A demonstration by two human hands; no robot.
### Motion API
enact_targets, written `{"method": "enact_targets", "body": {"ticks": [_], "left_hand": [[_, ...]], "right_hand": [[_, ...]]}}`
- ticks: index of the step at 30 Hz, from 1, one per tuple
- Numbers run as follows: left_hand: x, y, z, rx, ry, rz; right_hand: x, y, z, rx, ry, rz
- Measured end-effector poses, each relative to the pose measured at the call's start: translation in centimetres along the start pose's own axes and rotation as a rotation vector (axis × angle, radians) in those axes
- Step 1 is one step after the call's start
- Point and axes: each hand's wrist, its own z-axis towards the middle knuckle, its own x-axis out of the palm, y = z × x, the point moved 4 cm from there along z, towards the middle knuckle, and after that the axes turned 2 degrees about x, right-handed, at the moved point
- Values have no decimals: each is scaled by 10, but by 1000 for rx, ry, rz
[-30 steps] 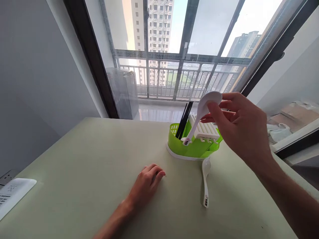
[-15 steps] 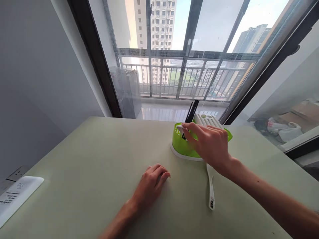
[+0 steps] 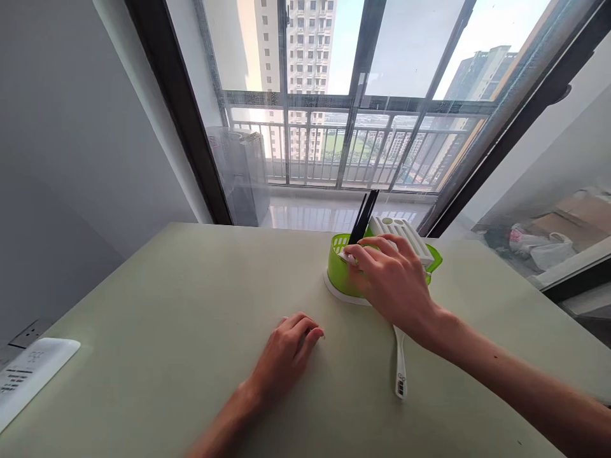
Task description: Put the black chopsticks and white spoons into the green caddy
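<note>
My right hand (image 3: 394, 280) is over the front of a green utensil holder (image 3: 338, 273) with a white base. Its thumb and fingers pinch a small white utensil (image 3: 347, 257) at the holder's left compartment; most of that utensil is hidden, so I cannot tell its kind. Black chopsticks (image 3: 363, 219) lean upright in the holder, just behind my fingers. A white spoon-like utensil (image 3: 400, 369) lies on the table below my right wrist, its head covered by the hand. My left hand (image 3: 286, 350) rests on the table, fingers loosely bent, thumb apart, with nothing seen in it.
The holder's white slotted rack (image 3: 405, 235) stands at its back right. A white panel with printed marks (image 3: 35, 369) is at the table's left edge, near a wall socket (image 3: 28, 334). Beyond the pale green table (image 3: 214, 299) are glass doors and a balcony.
My right hand has lowered the white utensil slightly into the holder's left compartment, its fingers shifting around it. My left hand stays in place on the table.
</note>
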Motion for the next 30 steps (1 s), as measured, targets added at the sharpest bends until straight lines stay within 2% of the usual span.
{"method": "enact_targets", "body": {"ticks": [5, 9, 12, 15, 19, 21, 23, 25, 28, 30], "left_hand": [[1, 3, 0, -7, 6, -3], [2, 3, -1, -19, 19, -2], [2, 3, 0, -23, 27, 4], [3, 3, 0, -32, 24, 13], [2, 2, 0, -41, 28, 26], [2, 0, 1, -49, 33, 29], [2, -2, 2, -56, 36, 38], [2, -5, 4, -51, 34, 60], [3, -9, 6, -44, 31, 102], [4, -9, 7, -52, 32, 115]], "right_hand": [[-8, 0, -6, 6, 31, 41], [-32, -6, -20, -19, -52, 197], [-46, -22, -44, 6, -122, 359], [-49, -46, -71, 127, -223, 416], [-53, -81, -101, 393, -591, 416], [-48, -100, -110, 548, -650, 562], [-37, -117, -117, 705, -552, 683], [-21, -126, -127, 810, -322, 735], [3, -126, -144, 810, 58, 716], [16, -120, -153, 780, 226, 691]]}}
